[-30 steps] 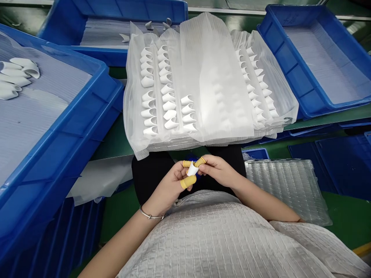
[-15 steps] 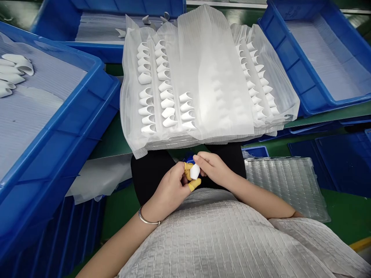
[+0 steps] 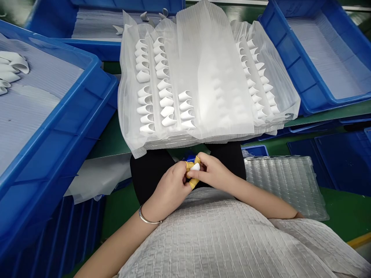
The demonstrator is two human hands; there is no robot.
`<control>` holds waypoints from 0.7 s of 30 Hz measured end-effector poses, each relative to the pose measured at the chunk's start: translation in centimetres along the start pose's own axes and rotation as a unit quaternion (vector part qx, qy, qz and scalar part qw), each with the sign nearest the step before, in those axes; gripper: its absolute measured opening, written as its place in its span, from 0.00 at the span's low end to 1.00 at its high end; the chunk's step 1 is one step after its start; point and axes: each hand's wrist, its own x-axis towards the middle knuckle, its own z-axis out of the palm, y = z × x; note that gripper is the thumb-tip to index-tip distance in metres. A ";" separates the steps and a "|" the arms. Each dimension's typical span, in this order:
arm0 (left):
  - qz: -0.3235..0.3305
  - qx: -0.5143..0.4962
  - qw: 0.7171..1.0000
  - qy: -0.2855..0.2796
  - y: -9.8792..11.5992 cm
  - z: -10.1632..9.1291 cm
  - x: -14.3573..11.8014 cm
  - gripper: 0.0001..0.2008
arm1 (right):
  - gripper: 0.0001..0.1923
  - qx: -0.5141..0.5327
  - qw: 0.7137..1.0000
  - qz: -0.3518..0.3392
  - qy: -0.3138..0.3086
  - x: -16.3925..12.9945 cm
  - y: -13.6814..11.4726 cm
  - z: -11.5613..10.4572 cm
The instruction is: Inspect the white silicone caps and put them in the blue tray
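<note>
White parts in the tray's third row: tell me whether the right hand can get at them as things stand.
Probably yes: the white parts lie uncovered, nothing blocks the way, but the right hand is busy gripping a small white piece together with the left hand.

Both my hands meet close in front of my body, left hand (image 3: 171,185) and right hand (image 3: 213,173) touching, with one small part (image 3: 195,167) pinched between their fingertips. Directly behind them, a stack of trays (image 3: 203,77) wrapped in film; rows of parts (image 3: 162,88) sit in the top tray, left and right portions. Left of the stack: a large bin (image 3: 58,127) holding a few loose parts (image 3: 11,69) at its far left. Behind the stack, another bin (image 3: 95,23). Right of the stack, a third bin (image 3: 315,58). An empty blister tray (image 3: 285,185) lies just right of my right forearm, near the table edge.
</note>
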 end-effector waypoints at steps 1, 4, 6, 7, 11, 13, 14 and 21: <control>0.002 -0.002 1.000 -0.005 0.1 0.0 -0.1 0.13 | 0.22 0.004 1.000 -0.005 0.001 0.1 -0.1 0.1; -0.001 -0.003 1.000 -0.025 0.2 -0.2 -0.3 0.12 | 0.23 0.088 0.996 0.008 -0.005 0.6 -0.1 0.0; -0.003 0.005 1.000 -0.028 0.1 -0.3 -0.4 0.11 | 0.22 0.129 0.991 0.021 -0.007 0.9 0.2 -0.3; -0.003 0.011 1.000 -0.025 0.1 -0.4 -0.4 0.10 | 0.22 0.129 0.991 0.018 -0.010 0.9 0.3 -0.5; -0.006 0.016 1.000 -0.010 -0.2 -0.3 -0.2 0.10 | 0.19 0.077 0.995 -0.016 -0.057 0.9 0.6 -1.4; -0.020 -0.023 0.999 -0.013 -0.3 -0.2 -0.1 0.07 | 0.17 0.086 0.993 -0.021 -0.073 0.8 0.8 -1.8; -0.032 -0.056 0.998 -0.014 -0.4 -0.2 -0.1 0.07 | 0.17 0.104 0.991 -0.023 -0.079 0.8 0.9 -1.9; -0.101 -0.260 0.960 -0.013 -0.3 -0.2 -0.1 0.12 | 0.13 0.088 0.988 -0.110 -0.059 0.6 1.5 -2.4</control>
